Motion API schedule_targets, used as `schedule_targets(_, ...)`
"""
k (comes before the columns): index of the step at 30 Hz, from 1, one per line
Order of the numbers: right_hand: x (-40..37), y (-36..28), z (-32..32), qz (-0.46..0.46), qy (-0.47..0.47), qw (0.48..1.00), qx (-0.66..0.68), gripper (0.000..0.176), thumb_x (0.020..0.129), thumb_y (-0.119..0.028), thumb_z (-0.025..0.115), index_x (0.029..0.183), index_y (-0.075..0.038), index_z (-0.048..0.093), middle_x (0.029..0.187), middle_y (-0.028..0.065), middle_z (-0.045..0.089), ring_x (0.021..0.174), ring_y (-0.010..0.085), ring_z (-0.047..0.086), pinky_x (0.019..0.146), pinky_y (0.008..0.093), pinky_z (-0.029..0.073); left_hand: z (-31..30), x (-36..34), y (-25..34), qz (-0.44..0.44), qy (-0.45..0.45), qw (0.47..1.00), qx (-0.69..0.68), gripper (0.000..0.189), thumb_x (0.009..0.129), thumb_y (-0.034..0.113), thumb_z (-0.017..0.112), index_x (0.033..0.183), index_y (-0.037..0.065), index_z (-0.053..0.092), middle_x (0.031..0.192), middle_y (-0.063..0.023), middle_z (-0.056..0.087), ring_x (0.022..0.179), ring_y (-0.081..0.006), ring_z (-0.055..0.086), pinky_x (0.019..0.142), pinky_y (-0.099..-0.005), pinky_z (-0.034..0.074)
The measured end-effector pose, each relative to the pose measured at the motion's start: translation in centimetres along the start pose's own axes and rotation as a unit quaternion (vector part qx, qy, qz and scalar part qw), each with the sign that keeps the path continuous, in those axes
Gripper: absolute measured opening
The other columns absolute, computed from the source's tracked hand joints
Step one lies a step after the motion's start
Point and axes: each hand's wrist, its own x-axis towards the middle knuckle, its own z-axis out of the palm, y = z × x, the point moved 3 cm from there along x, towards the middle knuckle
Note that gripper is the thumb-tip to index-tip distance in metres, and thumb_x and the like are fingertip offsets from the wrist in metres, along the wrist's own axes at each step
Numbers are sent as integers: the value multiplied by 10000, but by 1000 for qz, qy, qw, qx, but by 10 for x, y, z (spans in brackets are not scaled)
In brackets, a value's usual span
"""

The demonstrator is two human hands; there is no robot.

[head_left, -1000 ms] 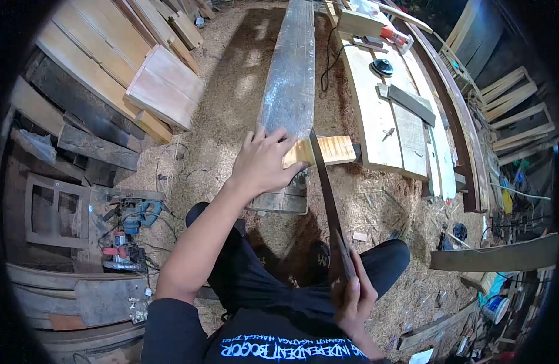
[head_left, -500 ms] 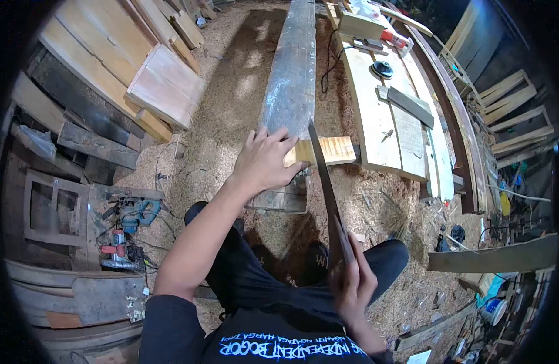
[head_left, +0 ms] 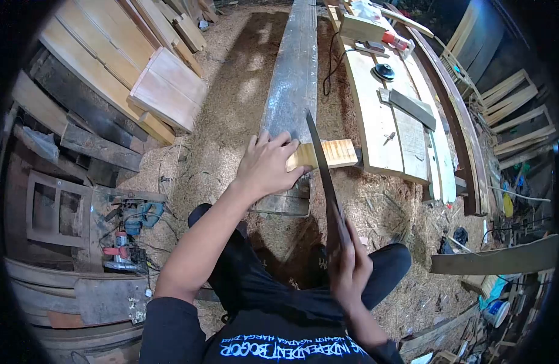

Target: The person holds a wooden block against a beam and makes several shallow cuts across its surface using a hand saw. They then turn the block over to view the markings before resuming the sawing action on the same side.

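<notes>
A short pale wooden block lies crosswise on a long worn plank bench, its right end sticking out past the bench edge. My left hand is wrapped over the block's left part and presses it against the bench, thumb along the near side. In my right hand, low and close to my right knee, is the handle of a handsaw. The handsaw runs across the block just right of my left thumb, its tip pointing away over the bench. The saw's handle is mostly hidden by my fingers.
To the right, a wide pale board carries a dark sanding disc, a grey bar and a red tool. Power tools lie at the left. Planks lean far left, and sawdust covers the floor.
The saw and my right hand have slid a little forward, away from my body. My left hand still holds the block in the same place on the bench.
</notes>
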Motion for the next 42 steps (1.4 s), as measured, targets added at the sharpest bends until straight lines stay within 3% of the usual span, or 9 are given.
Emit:
schedule_targets(8, -46, 10, -27, -105, 31, 991, -74, 514, 1138, -262, 448, 1548, 44, 492, 1100, 79, 732, 681, 46, 512, 613, 215, 420, -1, 0, 2, -4, -1, 1000, -6, 605, 879, 502, 760, 1301, 70, 722, 1266, -85, 651, 1192, -343, 580, 1064, -493, 440)
schedule_targets(14, 7, -2, 4, 14, 8, 1000, 9, 573, 1134, -320, 453, 1523, 99, 483, 1375, 195, 666, 1187, 211, 647, 1002, 307, 503, -4, 3, 4, -1, -25, 1000, -6, 594, 882, 491, 758, 1313, 85, 716, 1259, -79, 645, 1182, -342, 574, 1055, -488, 441)
schedule_targets(18, 18, 8, 8, -110, 29, 992, -49, 579, 1130, -329, 478, 1535, 85, 480, 1284, 143, 703, 953, 125, 654, 809, 260, 521, -5, 1, 4, -18, -34, 999, -3, 585, 886, 483, 760, 1322, 96, 712, 1252, -78, 645, 1171, -342, 573, 1059, -476, 437)
schedule_targets(20, -21, 3, -9, -78, 11, 996, -49, 476, 1125, -190, 462, 1526, 64, 505, 1375, 181, 685, 1075, 203, 708, 930, 303, 538, -3, 2, 5, -13, -30, 999, -8, 593, 888, 486, 760, 1321, 84, 710, 1249, -81, 644, 1169, -341, 573, 1064, -478, 435)
schedule_targets(23, -73, -2, -26, 106, 29, 984, 137, 515, 1127, -240, 445, 1532, 74, 496, 1279, 140, 711, 743, 60, 587, 671, 216, 459, -7, 3, 7, -22, -44, 999, -11, 612, 896, 492, 755, 1332, 65, 701, 1271, -88, 643, 1199, -344, 569, 1091, -486, 426)
schedule_targets(26, -44, 1, -12, -54, 58, 997, -11, 519, 1133, -256, 461, 1538, 67, 493, 1174, 133, 741, 691, 61, 560, 634, 213, 455, -5, 4, 7, -28, -68, 997, -8, 636, 907, 503, 742, 1362, 61, 688, 1328, -95, 638, 1268, -358, 554, 1131, -501, 408)
schedule_targets(31, 1, 5, -13, 55, -7, 990, 133, 520, 1136, -265, 489, 1575, 14, 470, 746, -55, 487, 583, 37, 417, 532, 230, 342, 2, 8, 0, -30, -25, 999, 5, 667, 918, 528, 720, 1402, 71, 672, 1399, -108, 622, 1341, -389, 533, 1161, -522, 394)
schedule_targets(36, -37, 24, -25, 22, 13, 998, 61, 557, 1133, -338, 485, 1552, 29, 497, 740, -33, 550, 571, 33, 437, 515, 223, 327, -3, 9, 4, -24, -38, 999, 13, 654, 932, 550, 698, 1382, 76, 683, 1347, -115, 632, 1246, -371, 571, 1123, -516, 427)
schedule_targets(42, -8, 23, -44, -243, 118, 960, 75, 742, 1093, -504, 487, 1488, 123, 520, 812, 64, 708, 582, 66, 565, 536, 232, 417, 4, 6, 4, -21, -27, 998, 46, 684, 936, 597, 678, 1404, 99, 666, 1364, -109, 629, 1264, -345, 545, 1109, -499, 439)
